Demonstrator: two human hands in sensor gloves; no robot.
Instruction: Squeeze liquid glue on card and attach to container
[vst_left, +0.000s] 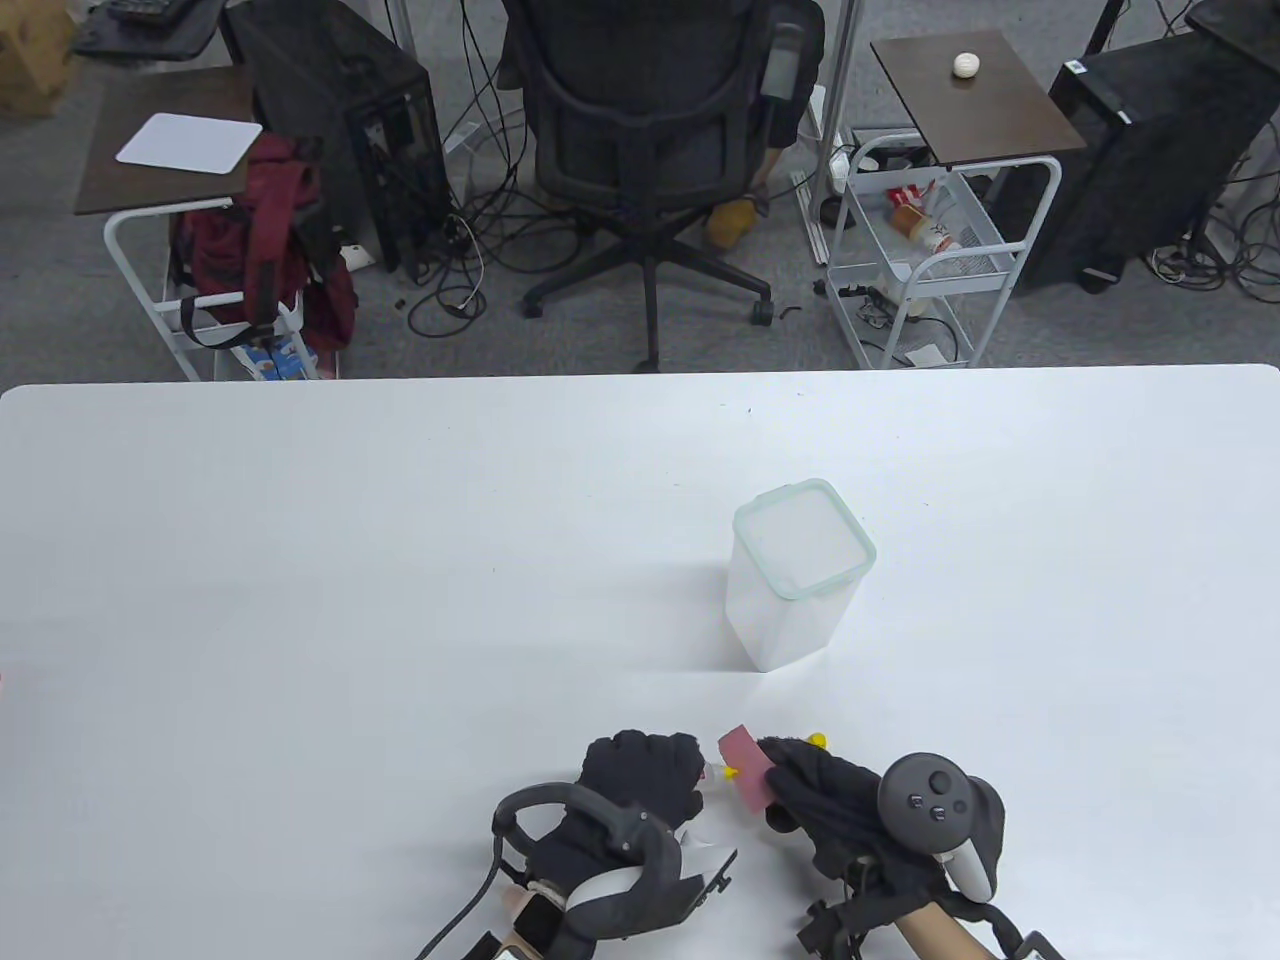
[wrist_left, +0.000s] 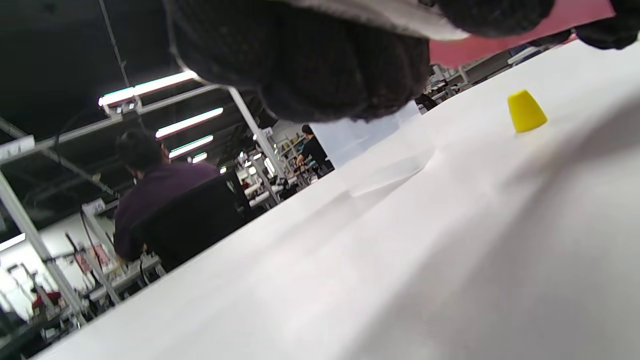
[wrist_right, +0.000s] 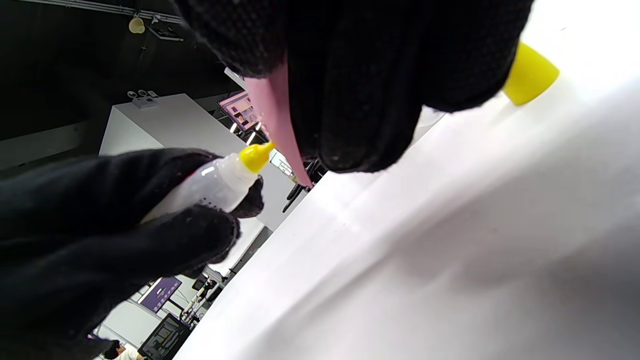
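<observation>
Your left hand (vst_left: 640, 775) is wrapped around the small translucent plastic glue bottle with the yellow nozzle (wrist_right: 220, 182), and the nozzle tip sits right against the face of the thin pink card (vst_left: 745, 770). Your right hand (vst_left: 830, 795) grips that card along its right side and holds it up off the white table (vst_left: 400, 600), tilted on edge towards the bottle.

The card looks light and flexible, so it will likely bow if the nozzle pushes on it; a hold close to the edge, fingers clear of the patch meant for glue, should keep the face open. The bottle looks soft-walled, so a gentle squeeze at its middle ought to be enough. Liquid glue on a tilted card may well run, so a flatter angle seems safer.

The small yellow cone-shaped cap (wrist_left: 526, 111) stands on the table just beyond your right hand, apart from the bottle. The tall clear plastic container with the pale green rim (vst_left: 800, 575) stands upright and open further back, well apart from both hands and to the right of centre, and nothing is stuck to it yet

Both hands hover low over the near edge, knuckles up, fingers curled in towards each other
</observation>
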